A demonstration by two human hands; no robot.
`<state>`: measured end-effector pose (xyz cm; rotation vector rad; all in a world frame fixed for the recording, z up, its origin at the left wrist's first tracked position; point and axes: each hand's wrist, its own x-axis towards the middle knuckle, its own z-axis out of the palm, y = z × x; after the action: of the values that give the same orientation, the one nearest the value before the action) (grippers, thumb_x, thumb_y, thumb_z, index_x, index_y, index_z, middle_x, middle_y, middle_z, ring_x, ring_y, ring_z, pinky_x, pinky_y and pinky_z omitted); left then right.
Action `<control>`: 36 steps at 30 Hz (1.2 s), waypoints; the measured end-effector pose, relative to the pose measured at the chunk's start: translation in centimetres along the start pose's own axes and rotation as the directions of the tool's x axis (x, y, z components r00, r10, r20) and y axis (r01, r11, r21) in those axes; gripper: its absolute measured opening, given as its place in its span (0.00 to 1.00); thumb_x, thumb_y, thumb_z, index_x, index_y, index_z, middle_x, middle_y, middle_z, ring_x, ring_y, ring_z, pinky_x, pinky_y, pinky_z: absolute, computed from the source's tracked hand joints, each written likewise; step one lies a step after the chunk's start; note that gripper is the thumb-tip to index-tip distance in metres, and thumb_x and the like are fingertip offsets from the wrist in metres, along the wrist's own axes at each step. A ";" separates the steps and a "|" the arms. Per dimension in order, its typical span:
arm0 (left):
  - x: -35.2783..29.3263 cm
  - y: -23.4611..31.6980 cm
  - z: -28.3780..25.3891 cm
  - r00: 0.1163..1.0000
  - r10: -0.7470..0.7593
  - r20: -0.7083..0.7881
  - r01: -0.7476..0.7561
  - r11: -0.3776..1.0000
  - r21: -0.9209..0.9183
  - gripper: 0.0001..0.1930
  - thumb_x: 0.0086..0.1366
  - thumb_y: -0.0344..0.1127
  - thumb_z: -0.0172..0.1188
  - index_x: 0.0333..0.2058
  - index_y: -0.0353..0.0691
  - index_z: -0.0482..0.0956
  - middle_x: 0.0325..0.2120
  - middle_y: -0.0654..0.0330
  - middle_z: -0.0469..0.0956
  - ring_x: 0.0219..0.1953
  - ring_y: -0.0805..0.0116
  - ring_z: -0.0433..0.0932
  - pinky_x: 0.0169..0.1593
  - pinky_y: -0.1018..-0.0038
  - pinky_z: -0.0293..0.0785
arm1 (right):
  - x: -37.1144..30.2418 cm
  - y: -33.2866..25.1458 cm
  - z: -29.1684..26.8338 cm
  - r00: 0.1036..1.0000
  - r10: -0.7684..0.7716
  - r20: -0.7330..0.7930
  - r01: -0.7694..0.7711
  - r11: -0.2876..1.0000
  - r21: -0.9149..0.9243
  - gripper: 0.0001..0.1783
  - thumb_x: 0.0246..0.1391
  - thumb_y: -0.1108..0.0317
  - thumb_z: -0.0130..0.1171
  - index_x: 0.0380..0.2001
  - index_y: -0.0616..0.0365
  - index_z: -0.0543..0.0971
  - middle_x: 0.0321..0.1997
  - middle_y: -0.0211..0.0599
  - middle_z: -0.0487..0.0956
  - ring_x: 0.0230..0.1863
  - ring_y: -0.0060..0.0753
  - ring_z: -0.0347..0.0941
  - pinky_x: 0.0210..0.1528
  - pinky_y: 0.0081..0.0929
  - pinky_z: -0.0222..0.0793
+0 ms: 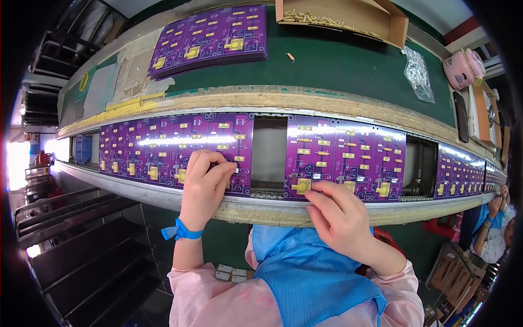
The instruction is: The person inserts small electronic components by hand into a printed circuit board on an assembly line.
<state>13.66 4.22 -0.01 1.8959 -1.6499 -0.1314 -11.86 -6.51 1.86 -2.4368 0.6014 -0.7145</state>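
My left hand (204,177), wearing a blue wrist strap (182,230), is over the right end of a purple circuit board panel (212,128). Its thumb and forefinger are pinched on a small white part (236,170). Fingertips of my right hand (341,215) rest at the gold square pad (301,186) on the lower left of a second purple circuit board panel (376,152). That hand is loosely bent, thumb apart from the fingers, with nothing visible in it. Brown banded resistors (351,144) and small white parts sit on this second panel.
Both panels lie in a rail conveyor (269,150), with more panels (460,169) to the right. Beyond it are a stack of purple panels (210,35), a cardboard box (348,22) of resistors, one loose resistor (290,56) and a clear plastic bag (418,73). Another person's hands (496,206) show far right.
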 end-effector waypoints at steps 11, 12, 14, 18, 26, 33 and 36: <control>-0.2 0.4 0.0 1.000 -0.015 -0.004 0.015 1.000 0.011 0.10 0.50 0.19 0.67 0.33 0.34 0.82 0.33 0.57 0.74 0.40 0.56 0.74 0.42 0.64 0.73 | -0.8 -0.3 1.0 0.996 -0.018 0.082 0.016 0.999 0.031 0.15 0.43 0.76 0.65 0.38 0.61 0.79 0.40 0.36 0.76 0.33 0.35 0.74 0.31 0.28 0.73; -0.1 0.4 0.1 1.000 -0.021 0.003 0.021 1.000 0.006 0.10 0.50 0.19 0.67 0.33 0.34 0.81 0.34 0.57 0.74 0.40 0.55 0.74 0.42 0.64 0.74 | -0.8 -0.3 1.1 0.996 -0.019 0.086 0.017 1.000 0.019 0.16 0.42 0.76 0.65 0.38 0.61 0.79 0.40 0.37 0.76 0.33 0.34 0.74 0.32 0.28 0.73; 0.0 0.5 0.1 1.000 -0.008 0.015 0.008 1.000 0.009 0.10 0.51 0.20 0.66 0.34 0.34 0.81 0.34 0.57 0.75 0.40 0.55 0.74 0.42 0.64 0.74 | -1.1 -0.3 1.4 0.995 -0.037 0.096 0.037 0.999 0.001 0.16 0.41 0.76 0.64 0.38 0.61 0.79 0.40 0.37 0.76 0.34 0.34 0.74 0.32 0.28 0.73; 0.3 0.7 -0.2 0.998 0.059 0.035 -0.061 0.997 0.057 0.10 0.52 0.20 0.65 0.34 0.34 0.79 0.34 0.56 0.75 0.38 0.54 0.75 0.42 0.63 0.74 | -1.2 -0.5 1.6 0.992 -0.035 0.118 0.037 0.999 -0.012 0.15 0.41 0.77 0.68 0.36 0.60 0.79 0.39 0.37 0.78 0.35 0.37 0.75 0.33 0.30 0.74; 0.2 0.8 -0.4 0.998 -0.003 0.065 0.001 0.999 0.038 0.09 0.54 0.19 0.64 0.34 0.33 0.79 0.33 0.55 0.75 0.39 0.54 0.75 0.42 0.63 0.74 | -1.5 -0.4 1.8 0.993 -0.026 0.112 0.028 0.999 -0.016 0.15 0.41 0.77 0.68 0.36 0.60 0.80 0.39 0.37 0.78 0.36 0.37 0.76 0.34 0.30 0.75; 0.0 0.8 -0.5 0.996 0.010 0.087 -0.014 0.999 0.039 0.14 0.54 0.22 0.65 0.41 0.33 0.79 0.38 0.53 0.77 0.41 0.51 0.76 0.46 0.62 0.75 | -1.7 -0.4 1.8 0.995 -0.034 0.092 0.036 0.999 -0.021 0.14 0.41 0.77 0.68 0.35 0.60 0.80 0.39 0.38 0.78 0.36 0.38 0.76 0.35 0.30 0.76; -0.6 1.2 -1.4 0.990 -0.116 0.084 0.115 0.993 0.023 0.20 0.55 0.22 0.64 0.48 0.32 0.77 0.43 0.50 0.79 0.44 0.49 0.77 0.49 0.61 0.74 | -1.6 -0.6 1.6 0.993 -0.027 0.113 0.025 1.000 0.015 0.14 0.41 0.77 0.67 0.36 0.61 0.80 0.40 0.38 0.79 0.38 0.39 0.77 0.37 0.31 0.76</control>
<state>13.11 5.21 1.53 2.0254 -1.6007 -0.2479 -12.02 -4.64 0.46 -2.4578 0.5194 -0.5835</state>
